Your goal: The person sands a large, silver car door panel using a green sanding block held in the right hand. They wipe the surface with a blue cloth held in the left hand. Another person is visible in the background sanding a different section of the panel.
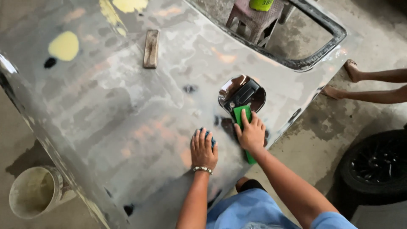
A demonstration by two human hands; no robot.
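A large sanded grey car body panel [127, 110] lies flat in front of me, with yellow filler patches and a round handle recess [241, 93]. My left hand [203, 148] presses a small dark blue pad [210, 138] flat on the panel; a beaded bracelet circles that wrist. My right hand [251, 135] rests on a long green sanding block [241, 115] just below the recess, palm down with fingers spread over it.
A brown wooden block [151, 48] lies on the panel's upper part. A pale bucket [34, 191] stands at lower left. A plastic stool [254, 19] shows through the window opening. Another person's bare feet [352, 72] are at right, near a black tyre [375, 165].
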